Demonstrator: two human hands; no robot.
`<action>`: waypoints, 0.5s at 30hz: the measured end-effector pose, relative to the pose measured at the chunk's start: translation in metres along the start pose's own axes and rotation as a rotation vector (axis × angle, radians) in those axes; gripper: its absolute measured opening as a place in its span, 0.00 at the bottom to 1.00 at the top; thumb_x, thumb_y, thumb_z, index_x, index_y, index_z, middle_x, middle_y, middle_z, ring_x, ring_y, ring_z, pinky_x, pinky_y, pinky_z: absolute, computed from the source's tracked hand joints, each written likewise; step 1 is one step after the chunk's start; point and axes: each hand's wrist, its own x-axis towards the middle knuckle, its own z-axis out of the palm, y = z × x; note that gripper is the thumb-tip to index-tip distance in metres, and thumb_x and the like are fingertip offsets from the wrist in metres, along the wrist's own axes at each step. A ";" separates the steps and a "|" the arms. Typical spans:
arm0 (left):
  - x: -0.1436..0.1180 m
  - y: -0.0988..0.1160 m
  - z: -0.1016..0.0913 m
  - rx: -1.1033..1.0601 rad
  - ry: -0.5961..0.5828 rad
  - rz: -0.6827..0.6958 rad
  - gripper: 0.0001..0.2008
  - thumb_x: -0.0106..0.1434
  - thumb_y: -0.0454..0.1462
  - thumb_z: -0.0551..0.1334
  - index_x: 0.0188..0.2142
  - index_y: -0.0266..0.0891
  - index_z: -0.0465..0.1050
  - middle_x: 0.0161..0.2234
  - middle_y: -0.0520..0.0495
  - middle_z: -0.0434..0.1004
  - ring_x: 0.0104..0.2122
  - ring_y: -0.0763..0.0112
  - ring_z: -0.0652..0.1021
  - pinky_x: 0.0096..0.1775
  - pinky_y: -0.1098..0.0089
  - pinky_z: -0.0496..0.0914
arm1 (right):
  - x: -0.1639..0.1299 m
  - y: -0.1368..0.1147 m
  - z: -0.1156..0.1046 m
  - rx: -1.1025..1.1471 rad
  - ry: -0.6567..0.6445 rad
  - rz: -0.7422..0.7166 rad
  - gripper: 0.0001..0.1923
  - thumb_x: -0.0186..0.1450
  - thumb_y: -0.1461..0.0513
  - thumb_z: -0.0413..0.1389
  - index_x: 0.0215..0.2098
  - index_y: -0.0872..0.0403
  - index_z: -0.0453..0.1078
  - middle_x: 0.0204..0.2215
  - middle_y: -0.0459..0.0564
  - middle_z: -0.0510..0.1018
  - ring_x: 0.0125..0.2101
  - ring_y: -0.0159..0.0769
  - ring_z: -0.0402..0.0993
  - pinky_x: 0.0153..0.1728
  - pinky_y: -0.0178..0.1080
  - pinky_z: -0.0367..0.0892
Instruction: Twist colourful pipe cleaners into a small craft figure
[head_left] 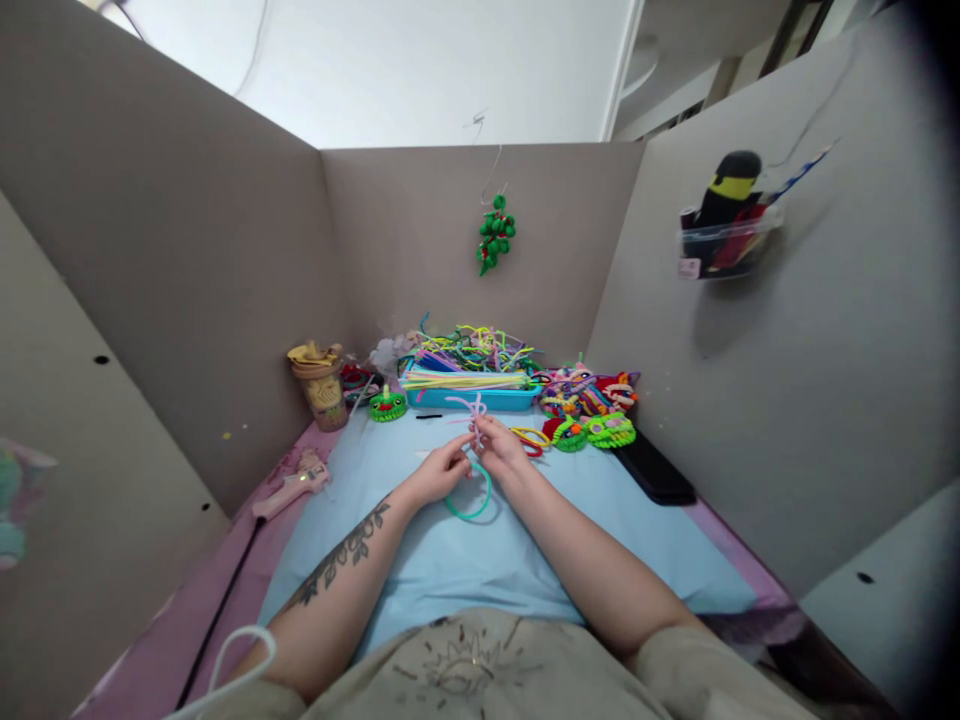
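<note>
Right then, both hands met over the light blue mat (465, 560): the right hand (501, 450) pinched a pink pipe cleaner (471, 408) upright, while the left hand (441, 472) closed on a teal loop (471, 502) beneath, just before the blue tray (480, 398).

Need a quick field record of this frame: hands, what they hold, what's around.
left hand: pinching the green pipe cleaner loop
right hand: gripping twisted pink pipe cleaners
surface: light blue mat
behind hands: blue tray of pipe cleaners
left side: pink glue gun, cup
right side: finished pieces
back wall: hanging green ornament
</note>
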 end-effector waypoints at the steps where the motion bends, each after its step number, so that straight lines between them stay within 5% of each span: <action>1: 0.000 0.001 0.000 -0.009 -0.002 0.002 0.25 0.58 0.37 0.55 0.56 0.37 0.58 0.25 0.51 0.72 0.26 0.73 0.71 0.31 0.72 0.64 | 0.000 0.000 0.000 0.006 -0.003 0.009 0.10 0.49 0.63 0.62 0.23 0.52 0.63 0.17 0.39 0.69 0.20 0.26 0.65 0.22 0.30 0.58; 15: 0.005 0.004 -0.001 -0.115 0.118 -0.103 0.14 0.58 0.42 0.57 0.40 0.35 0.65 0.21 0.53 0.69 0.21 0.77 0.68 0.25 0.74 0.59 | -0.005 0.002 0.003 -0.019 -0.080 -0.038 0.10 0.48 0.63 0.62 0.19 0.54 0.64 0.18 0.41 0.68 0.22 0.27 0.64 0.25 0.32 0.60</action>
